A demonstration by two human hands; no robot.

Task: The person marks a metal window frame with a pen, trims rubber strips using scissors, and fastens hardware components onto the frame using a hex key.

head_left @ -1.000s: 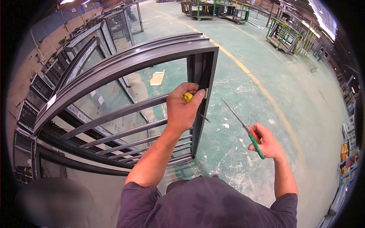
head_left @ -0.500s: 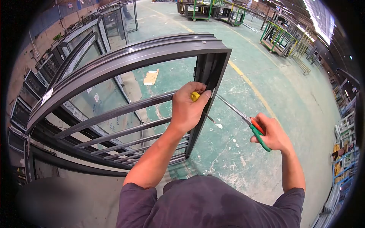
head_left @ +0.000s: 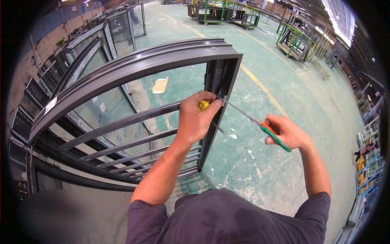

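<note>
A dark metal frame [head_left: 134, 59] with several crossbars stands upright at the left and centre. My left hand [head_left: 196, 118] is closed round a yellow-handled screwdriver [head_left: 203, 105], its shaft pointing down to the right. Its thumb and fingertips are at the inner side of the frame's right upright; what they pinch there is too small to make out. My right hand [head_left: 286, 133] grips scissors [head_left: 270, 132] with green and orange handles. The long blades look nearly closed, and their tips reach the upright beside my left thumb.
More glazed frames [head_left: 103, 97] lean at the left. A piece of cardboard [head_left: 160, 85] lies on the green floor behind the frame. Green racks [head_left: 295, 42] stand farther back, and a blue rack [head_left: 367, 175] is at the far right.
The scissors have moved left and up from open floor to my left fingertips. My left hand still holds the screwdriver at the upright, and the view has shifted slightly.
</note>
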